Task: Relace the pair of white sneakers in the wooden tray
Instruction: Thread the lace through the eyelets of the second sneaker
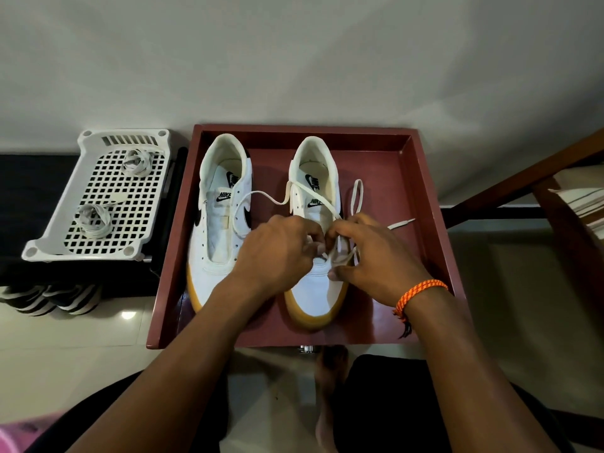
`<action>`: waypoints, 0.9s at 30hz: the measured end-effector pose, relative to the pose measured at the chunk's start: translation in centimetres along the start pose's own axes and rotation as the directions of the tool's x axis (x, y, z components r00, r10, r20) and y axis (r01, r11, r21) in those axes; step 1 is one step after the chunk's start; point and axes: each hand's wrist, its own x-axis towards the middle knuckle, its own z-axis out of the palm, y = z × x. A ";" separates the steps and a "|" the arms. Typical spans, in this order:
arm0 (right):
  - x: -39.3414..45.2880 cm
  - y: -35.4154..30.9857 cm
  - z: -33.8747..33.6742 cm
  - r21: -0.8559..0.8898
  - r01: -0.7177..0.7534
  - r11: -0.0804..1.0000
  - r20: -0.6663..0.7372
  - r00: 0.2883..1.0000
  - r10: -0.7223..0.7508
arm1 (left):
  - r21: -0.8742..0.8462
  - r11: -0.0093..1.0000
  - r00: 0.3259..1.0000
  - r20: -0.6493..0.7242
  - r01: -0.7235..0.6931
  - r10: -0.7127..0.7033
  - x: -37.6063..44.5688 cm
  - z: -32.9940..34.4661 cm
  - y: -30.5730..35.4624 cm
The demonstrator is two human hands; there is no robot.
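Two white sneakers with gum soles stand side by side in a reddish wooden tray [425,197], toes toward me. The left sneaker [219,220] has no lace. The right sneaker [312,295] carries a white lace [271,198] whose loose ends trail over its tongue and onto the tray floor. My left hand [277,250] and my right hand [376,256] meet over the right sneaker's lower eyelets. Both pinch the lace there with curled fingers. The eyelets under my fingers are hidden.
A white perforated plastic basket [98,194] sits left of the tray on a black surface, holding two coiled laces [93,220]. Dark shoes [49,299] lie on the tiled floor below it. A brown wooden frame [555,204] stands at the right. My bare foot [330,387] is below the tray.
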 end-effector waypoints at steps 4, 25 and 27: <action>-0.1 -0.1 -0.2 0.006 -0.003 1.000 0.010 1.000 0.003 | -0.026 1.000 0.991 -0.133 0.012 -0.015 0.2 -0.9 -0.6; -0.2 -0.4 -0.4 0.031 -0.028 0.999 0.023 0.999 0.028 | -0.076 0.996 0.944 -0.323 0.042 -0.064 0.5 -1.9 -1.1; -0.3 -0.4 -0.4 0.045 -0.030 0.999 0.023 0.999 0.029 | -0.102 0.992 0.893 -0.436 0.072 -0.109 0.6 -2.3 -1.5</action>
